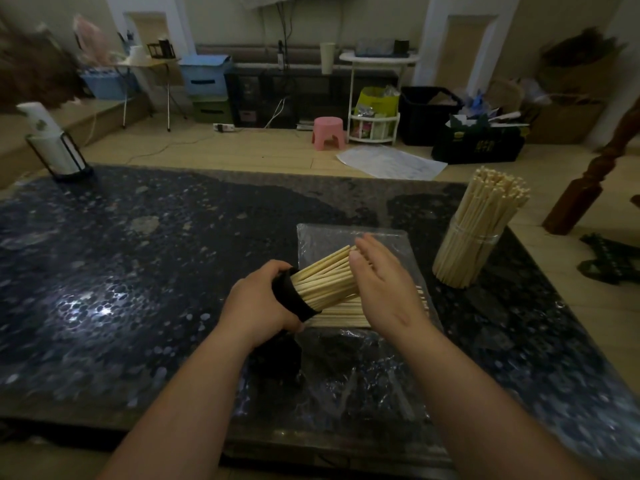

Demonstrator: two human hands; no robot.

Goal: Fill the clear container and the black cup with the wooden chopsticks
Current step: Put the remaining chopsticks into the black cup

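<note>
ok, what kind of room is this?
Probably a lived-in home room, not a lab: a dark stone table up front, stacked storage bins and a pink stool on the wood floor behind.

left hand [263, 299] gripping tilted black cup [292, 299] packed with chopsticks [329, 278] | right hand [377, 289] lying flat against their tips | clear container [467, 251] standing full on desk [138, 271] | plastic bag [346, 237] lying beneath
</note>
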